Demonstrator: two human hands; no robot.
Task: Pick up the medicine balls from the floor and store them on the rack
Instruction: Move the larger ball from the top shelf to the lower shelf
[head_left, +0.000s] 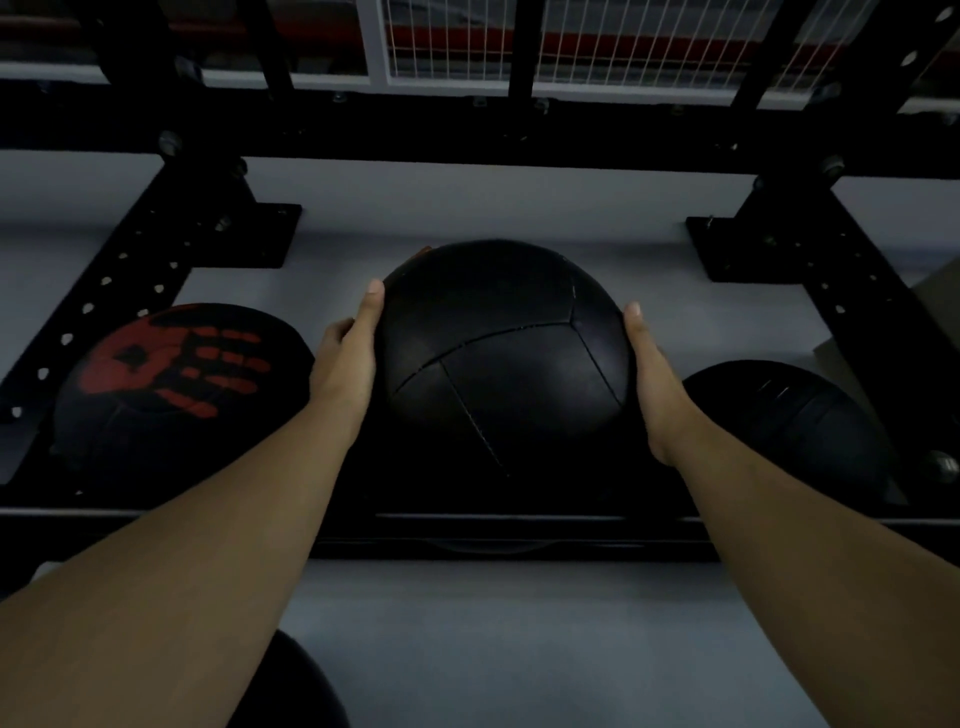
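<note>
A black stitched medicine ball (501, 343) sits in the middle of the view, over the low black rack (519, 530). My left hand (350, 358) presses flat against its left side, thumb up along the curve. My right hand (652, 374) presses its right side the same way, so the ball is held between both palms. A black ball with a red handprint (171, 379) rests on the rack to the left. Another black ball (784, 421) rests on the rack to the right. Whether the middle ball touches the rack is hidden.
Black perforated rack uprights stand at the left (119, 275) and right (841, 280), bolted to the grey floor (493, 197). A wire mesh panel (597, 41) runs behind. A dark round object (296, 686) lies on the floor by my left forearm.
</note>
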